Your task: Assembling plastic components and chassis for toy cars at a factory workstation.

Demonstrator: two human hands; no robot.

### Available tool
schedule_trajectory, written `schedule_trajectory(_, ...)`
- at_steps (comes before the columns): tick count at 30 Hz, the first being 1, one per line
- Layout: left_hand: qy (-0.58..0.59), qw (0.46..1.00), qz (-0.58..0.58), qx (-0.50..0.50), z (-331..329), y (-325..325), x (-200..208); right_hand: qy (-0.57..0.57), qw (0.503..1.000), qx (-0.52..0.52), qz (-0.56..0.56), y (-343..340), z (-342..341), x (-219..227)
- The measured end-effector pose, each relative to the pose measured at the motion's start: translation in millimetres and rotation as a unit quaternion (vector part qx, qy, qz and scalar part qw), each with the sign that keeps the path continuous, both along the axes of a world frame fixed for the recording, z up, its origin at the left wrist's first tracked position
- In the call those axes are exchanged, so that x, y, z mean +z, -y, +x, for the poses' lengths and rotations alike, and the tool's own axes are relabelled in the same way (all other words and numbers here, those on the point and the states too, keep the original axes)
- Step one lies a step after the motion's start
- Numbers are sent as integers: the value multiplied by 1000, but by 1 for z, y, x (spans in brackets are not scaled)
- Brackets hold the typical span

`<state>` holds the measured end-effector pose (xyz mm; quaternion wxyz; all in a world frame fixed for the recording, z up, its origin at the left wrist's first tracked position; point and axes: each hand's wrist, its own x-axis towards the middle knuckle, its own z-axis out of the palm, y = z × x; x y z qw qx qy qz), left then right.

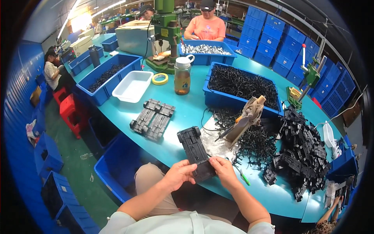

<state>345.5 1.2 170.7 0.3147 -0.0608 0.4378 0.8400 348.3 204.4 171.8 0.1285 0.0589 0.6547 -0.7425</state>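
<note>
Between my two hands I hold a black plastic toy car chassis (193, 146), tilted over the table's near edge. My left hand (178, 175) grips its lower left side, thumb on top. Pinching the lower right edge is my right hand (224, 170). Ahead and to the left, a pair of similar black chassis (153, 118) lie side by side on the table. To the right of my hands is a heap of small black plastic parts (255, 150), and farther right a large pile of black chassis pieces (302, 152).
A blue bin (241, 84) of black parts stands ahead right, behind a wrapped upright stand (245, 121). A bottle (182, 76), yellow tape roll (159, 79) and white tray (132, 86) stand farther back. A green cutter (245, 177) lies near my right hand. A co-worker (206, 25) sits opposite.
</note>
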Motion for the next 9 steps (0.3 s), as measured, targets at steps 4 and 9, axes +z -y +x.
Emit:
schedule_trajectory(4, 5, 1000, 23, 13, -8, -4, 7, 36, 998, 16, -45, -5, -6, 0)
schedule_trajectory(9, -19, 999, 23, -16, -18, -5, 7, 78, 985, 31, -148, -13, -11, -1)
